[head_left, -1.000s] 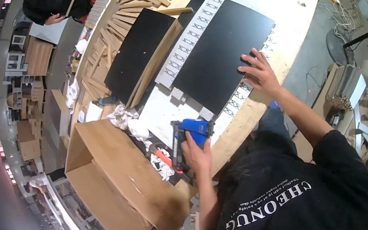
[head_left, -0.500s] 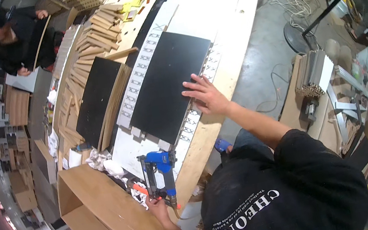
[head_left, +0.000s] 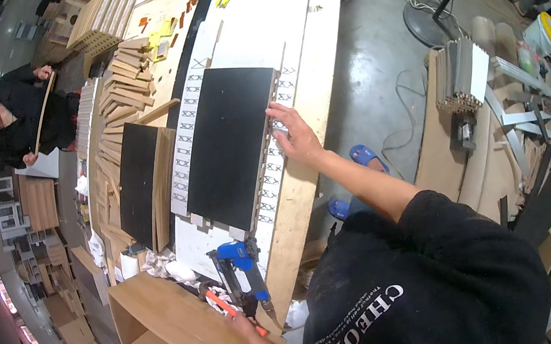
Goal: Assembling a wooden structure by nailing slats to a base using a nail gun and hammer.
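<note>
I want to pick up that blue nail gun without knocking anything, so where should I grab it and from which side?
Judging by its pose, take the blue nail gun by its blue handle, coming from the near table edge where the left hand already is. The gun lies flat with its dark magazine running toward that edge, and the black panel and right hand lie farther away.

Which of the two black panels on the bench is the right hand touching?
The larger black panel, lying flat on the white board; the right hand rests at its right edge. The narrower panel lies apart, further left.
</note>
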A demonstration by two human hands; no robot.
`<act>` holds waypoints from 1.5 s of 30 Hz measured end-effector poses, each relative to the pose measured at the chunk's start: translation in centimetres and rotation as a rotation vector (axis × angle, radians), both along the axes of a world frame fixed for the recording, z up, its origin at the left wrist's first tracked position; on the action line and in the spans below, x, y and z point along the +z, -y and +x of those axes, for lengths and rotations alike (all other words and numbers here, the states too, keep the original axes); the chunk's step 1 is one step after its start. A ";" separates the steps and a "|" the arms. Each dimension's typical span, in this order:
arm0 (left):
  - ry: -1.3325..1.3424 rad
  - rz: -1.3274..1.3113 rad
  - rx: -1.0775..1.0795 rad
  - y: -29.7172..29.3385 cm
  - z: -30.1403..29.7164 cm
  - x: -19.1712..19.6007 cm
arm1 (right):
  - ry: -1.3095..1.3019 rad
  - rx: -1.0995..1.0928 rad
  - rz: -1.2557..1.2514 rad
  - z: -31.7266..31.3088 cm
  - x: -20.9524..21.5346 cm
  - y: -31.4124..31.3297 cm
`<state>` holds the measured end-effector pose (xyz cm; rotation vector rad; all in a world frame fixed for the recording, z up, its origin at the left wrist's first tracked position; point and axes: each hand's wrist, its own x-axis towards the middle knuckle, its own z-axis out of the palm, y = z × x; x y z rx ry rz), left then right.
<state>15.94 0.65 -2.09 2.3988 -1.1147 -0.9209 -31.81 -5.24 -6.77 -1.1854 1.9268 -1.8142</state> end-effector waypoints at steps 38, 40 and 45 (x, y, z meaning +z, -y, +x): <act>0.464 -0.269 -1.468 3.6 -23.5 6.8 | -0.131 0.071 0.518 -2.5 1.2 2.3; 0.425 -0.283 -1.521 3.6 -23.4 7.1 | -0.134 0.073 0.515 -2.4 1.1 2.3; 0.494 -0.301 -1.470 4.0 -23.1 6.3 | -0.137 0.062 0.492 -2.2 1.0 2.6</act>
